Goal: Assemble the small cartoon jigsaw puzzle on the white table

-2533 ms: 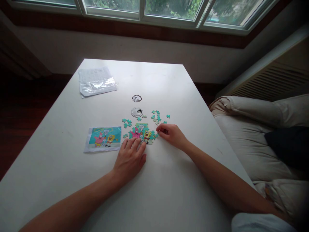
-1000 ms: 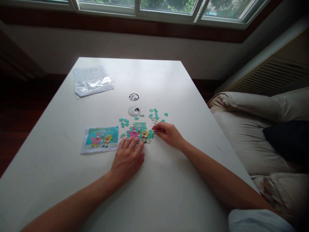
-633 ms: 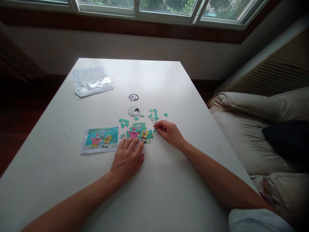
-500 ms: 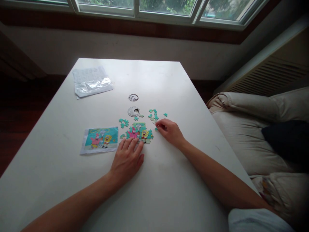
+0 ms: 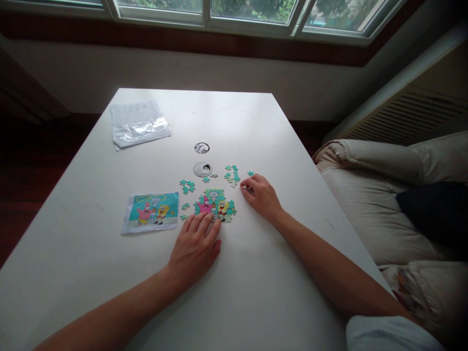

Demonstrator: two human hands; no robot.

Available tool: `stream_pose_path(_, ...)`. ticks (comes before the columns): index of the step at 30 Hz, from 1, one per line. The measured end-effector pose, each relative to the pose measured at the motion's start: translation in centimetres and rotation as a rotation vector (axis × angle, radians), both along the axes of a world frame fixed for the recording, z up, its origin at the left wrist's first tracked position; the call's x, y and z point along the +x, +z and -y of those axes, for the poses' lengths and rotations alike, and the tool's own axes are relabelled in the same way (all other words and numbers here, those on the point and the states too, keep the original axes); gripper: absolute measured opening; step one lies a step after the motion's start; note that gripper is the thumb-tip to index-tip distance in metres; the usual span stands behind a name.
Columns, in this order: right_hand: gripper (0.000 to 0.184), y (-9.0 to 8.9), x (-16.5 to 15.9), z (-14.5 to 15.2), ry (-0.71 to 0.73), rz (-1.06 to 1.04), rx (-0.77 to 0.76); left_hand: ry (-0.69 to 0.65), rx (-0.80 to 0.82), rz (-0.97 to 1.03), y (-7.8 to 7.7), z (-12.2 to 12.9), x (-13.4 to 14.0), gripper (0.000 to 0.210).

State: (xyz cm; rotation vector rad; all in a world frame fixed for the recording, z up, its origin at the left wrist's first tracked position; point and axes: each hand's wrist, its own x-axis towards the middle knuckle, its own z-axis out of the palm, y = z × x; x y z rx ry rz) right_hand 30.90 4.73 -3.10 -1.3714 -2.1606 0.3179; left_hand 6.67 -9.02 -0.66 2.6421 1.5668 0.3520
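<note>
A partly joined jigsaw puzzle [image 5: 215, 201] with pink and yellow cartoon figures on a green ground lies flat on the white table. My left hand [image 5: 197, 239] rests with fingers stretched out, their tips on the puzzle's lower edge and covering a bit of it. To the puzzle's right, my right hand [image 5: 261, 195] has thumb and forefinger pinched together low over the table; whatever is between them is too small to make out. Loose green puzzle pieces [image 5: 231, 174] lie just left of its fingertips. More loose pieces [image 5: 187, 185] sit at the puzzle's upper left.
Left of the puzzle lies a picture sheet [image 5: 151, 212] with the same figures. A clear plastic bag with paper [image 5: 141, 124] is at the far left of the white table [image 5: 237, 292]. Two round metallic discs [image 5: 202, 168] are behind the pieces. A pale sofa [image 5: 373, 209] stands at the right.
The joined puzzle has shifted slightly right and toward me along with my left hand. My right hand has drawn a little to the right, away from a pale piece now lying on the table.
</note>
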Motion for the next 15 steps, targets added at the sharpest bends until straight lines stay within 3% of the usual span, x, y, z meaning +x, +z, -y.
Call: stream_pose_path(15,0.011,0.77,-0.21,0.55,0.088,-0.082,-0.026,-0.071,-0.003,0.057,0.52,0.02,0.06,0.033)
